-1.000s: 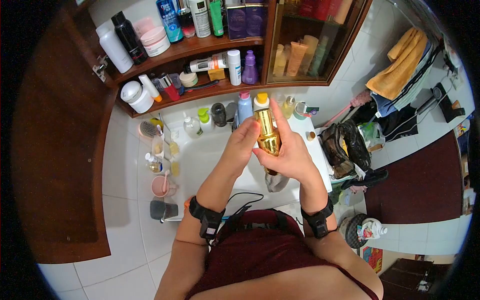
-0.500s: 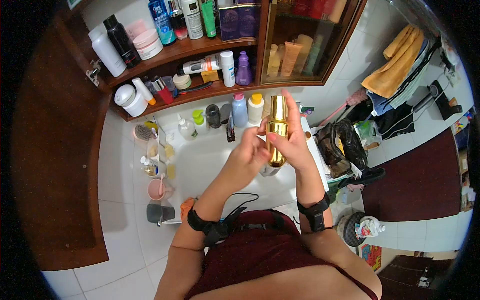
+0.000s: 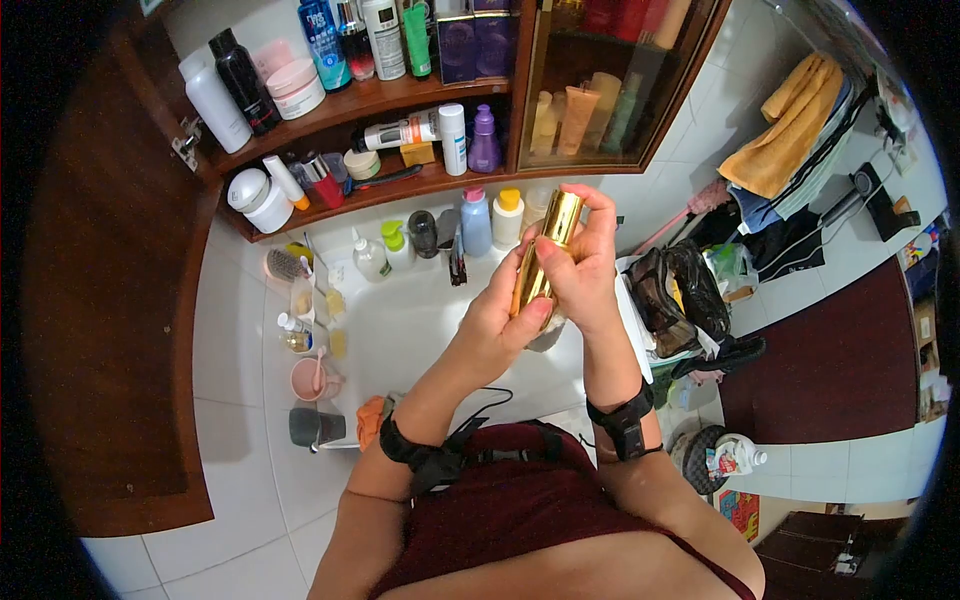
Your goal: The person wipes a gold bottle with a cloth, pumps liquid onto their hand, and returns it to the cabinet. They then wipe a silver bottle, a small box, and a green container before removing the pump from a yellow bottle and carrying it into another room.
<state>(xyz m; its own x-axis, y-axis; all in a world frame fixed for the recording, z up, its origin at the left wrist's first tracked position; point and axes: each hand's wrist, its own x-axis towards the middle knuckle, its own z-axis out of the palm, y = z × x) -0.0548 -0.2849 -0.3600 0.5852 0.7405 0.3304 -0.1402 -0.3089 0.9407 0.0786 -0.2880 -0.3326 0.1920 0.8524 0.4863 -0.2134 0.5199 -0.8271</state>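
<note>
Both hands are closed around a slim, shiny gold cylindrical bottle (image 3: 540,262), which is held tilted above the white washbasin (image 3: 400,320). The right hand (image 3: 580,275) is wrapped around the upper part of the bottle, with its fingers curled over the top end and the thumb pressed against the side. The left hand (image 3: 500,320) is cupped under the lower part, its thumb laid against the bottle's base. A small grey object is partly seen beneath the hands, but what it is cannot be told. Black wrist straps are worn on both forearms.

Along the back rim of the basin a row of containers is stood: a light blue bottle with a pink cap (image 3: 476,220), a white bottle with a yellow cap (image 3: 509,215), a dark round bottle (image 3: 425,232) and a clear pump bottle with a green top (image 3: 396,243). At the left rim a pink cup (image 3: 310,378) and a dark grey cup (image 3: 308,426) are seen. Above, wooden shelves (image 3: 330,105) are filled with further bottles and jars, among them a purple bottle (image 3: 486,140) and a white round jar (image 3: 262,198). To the right, a black bag (image 3: 680,295) sits just beside the basin, and an orange towel (image 3: 795,120) is hung on the wall.
</note>
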